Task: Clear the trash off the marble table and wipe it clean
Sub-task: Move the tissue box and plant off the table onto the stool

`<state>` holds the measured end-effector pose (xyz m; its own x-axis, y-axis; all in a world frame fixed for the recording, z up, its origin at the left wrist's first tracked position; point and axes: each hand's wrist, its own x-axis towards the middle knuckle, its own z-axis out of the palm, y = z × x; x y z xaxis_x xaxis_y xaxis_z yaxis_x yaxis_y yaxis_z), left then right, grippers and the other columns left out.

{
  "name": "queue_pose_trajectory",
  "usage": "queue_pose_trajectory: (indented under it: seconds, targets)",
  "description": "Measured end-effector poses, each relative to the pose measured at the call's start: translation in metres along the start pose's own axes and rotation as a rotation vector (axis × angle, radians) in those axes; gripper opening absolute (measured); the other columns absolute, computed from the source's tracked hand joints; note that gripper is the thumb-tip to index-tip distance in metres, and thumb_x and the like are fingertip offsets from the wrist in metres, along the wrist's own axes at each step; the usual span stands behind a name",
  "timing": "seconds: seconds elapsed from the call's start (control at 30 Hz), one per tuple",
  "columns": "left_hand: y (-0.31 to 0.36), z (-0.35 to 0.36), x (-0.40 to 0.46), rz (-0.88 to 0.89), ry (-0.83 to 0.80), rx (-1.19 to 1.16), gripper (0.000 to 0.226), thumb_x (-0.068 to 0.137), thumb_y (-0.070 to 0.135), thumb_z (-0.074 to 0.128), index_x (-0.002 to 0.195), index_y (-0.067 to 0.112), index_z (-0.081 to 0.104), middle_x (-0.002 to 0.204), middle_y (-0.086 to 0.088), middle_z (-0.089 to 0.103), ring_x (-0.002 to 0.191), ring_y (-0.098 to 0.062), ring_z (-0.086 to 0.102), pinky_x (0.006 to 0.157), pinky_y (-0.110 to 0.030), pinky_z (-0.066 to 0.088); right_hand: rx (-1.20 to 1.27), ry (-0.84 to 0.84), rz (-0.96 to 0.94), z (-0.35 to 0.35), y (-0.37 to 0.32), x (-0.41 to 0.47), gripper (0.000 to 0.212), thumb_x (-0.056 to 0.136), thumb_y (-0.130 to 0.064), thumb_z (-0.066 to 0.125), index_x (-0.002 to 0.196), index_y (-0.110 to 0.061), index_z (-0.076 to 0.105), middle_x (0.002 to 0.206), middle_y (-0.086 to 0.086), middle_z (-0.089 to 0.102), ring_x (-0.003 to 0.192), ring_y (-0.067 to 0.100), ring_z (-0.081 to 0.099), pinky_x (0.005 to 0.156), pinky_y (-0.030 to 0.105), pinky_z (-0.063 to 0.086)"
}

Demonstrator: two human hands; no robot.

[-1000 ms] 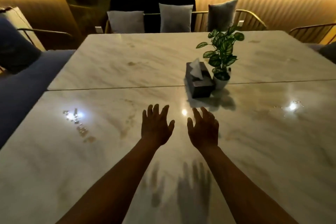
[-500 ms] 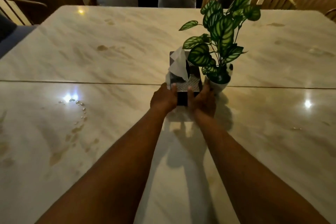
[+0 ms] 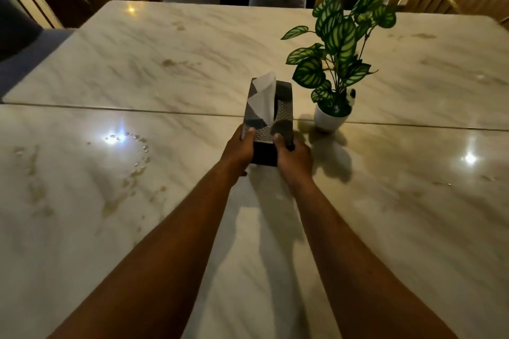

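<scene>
Both hands clasp the near end of the tissue box (image 3: 268, 121): left hand (image 3: 239, 151) and right hand (image 3: 294, 158) each curl fingers around a side. Its long axis runs away from them, just left of the potted plant (image 3: 333, 69); droplets (image 3: 137, 146) lie well left on the desk (image 3: 413, 201).

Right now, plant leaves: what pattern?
Green leaves with pale striped veining, in a white pot; head view.

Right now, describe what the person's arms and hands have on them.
Nothing is worn that the head view shows. Both forearms are bare all the way to the bottom edge, with no sleeves. The left hand and right hand have no gloves, and no watch or bracelet shows at either wrist.
</scene>
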<state>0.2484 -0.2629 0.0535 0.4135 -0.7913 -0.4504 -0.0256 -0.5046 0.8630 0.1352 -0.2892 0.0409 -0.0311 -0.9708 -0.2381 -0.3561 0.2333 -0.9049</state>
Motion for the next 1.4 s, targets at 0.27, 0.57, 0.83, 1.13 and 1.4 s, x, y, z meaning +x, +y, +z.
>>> queue_pose_trajectory:
  seconds: [0.27, 0.57, 0.83, 1.13, 1.4]
  targets:
    - [-0.056, -0.134, -0.127, 0.017, 0.072, -0.258, 0.045, 0.103, 0.05, 0.043, 0.145, 0.032, 0.042, 0.137, -0.004, 0.057, 0.118, -0.027, 0.056, 0.092, -0.044, 0.052, 0.146, -0.136, -0.181, 0.056, -0.032, -0.173, 0.032, 0.098, -0.042, 0.057, 0.128, -0.03, 0.062, 0.115, -0.007, 0.068, 0.1, 0.009, 0.063, 0.086, 0.027, 0.054]
    - [-0.145, -0.351, -0.287, 0.017, 0.316, -0.358, 0.051, 0.103, 0.048, 0.044, 0.151, 0.033, 0.035, 0.136, -0.004, 0.057, 0.111, -0.025, 0.058, 0.088, -0.045, 0.055, 0.315, -0.55, -0.01, 0.176, -0.076, -0.39, 0.041, 0.094, -0.034, 0.065, 0.135, -0.032, 0.06, 0.106, -0.006, 0.071, 0.095, 0.017, 0.066, 0.086, 0.046, 0.056]
    - [-0.242, -0.514, -0.424, 0.013, 0.626, -0.494, 0.038, 0.103, 0.048, 0.043, 0.14, 0.041, 0.044, 0.122, -0.001, 0.065, 0.099, -0.025, 0.062, 0.073, -0.038, 0.052, 0.24, -0.914, -0.116, 0.299, -0.101, -0.568, 0.021, 0.092, -0.027, 0.067, 0.109, -0.04, 0.069, 0.104, 0.002, 0.074, 0.09, 0.023, 0.068, 0.072, 0.04, 0.053]
    - [-0.338, -0.646, -0.551, -0.114, 1.088, -0.534, 0.047, 0.104, 0.045, 0.043, 0.149, 0.031, 0.04, 0.14, -0.001, 0.055, 0.125, -0.029, 0.054, 0.107, -0.049, 0.045, 0.081, -1.346, -0.176, 0.434, -0.102, -0.739, 0.027, 0.096, -0.019, 0.063, 0.123, -0.022, 0.065, 0.112, 0.004, 0.071, 0.097, 0.022, 0.069, 0.074, 0.035, 0.059]
    - [-0.424, -0.735, -0.648, -0.283, 1.298, -0.589, 0.042, 0.105, 0.039, 0.043, 0.146, 0.028, 0.046, 0.139, -0.004, 0.056, 0.122, -0.031, 0.056, 0.105, -0.046, 0.047, -0.097, -1.665, -0.307, 0.545, -0.091, -0.87, 0.023, 0.096, -0.012, 0.063, 0.117, -0.019, 0.068, 0.105, 0.001, 0.072, 0.092, 0.012, 0.069, 0.078, 0.025, 0.059]
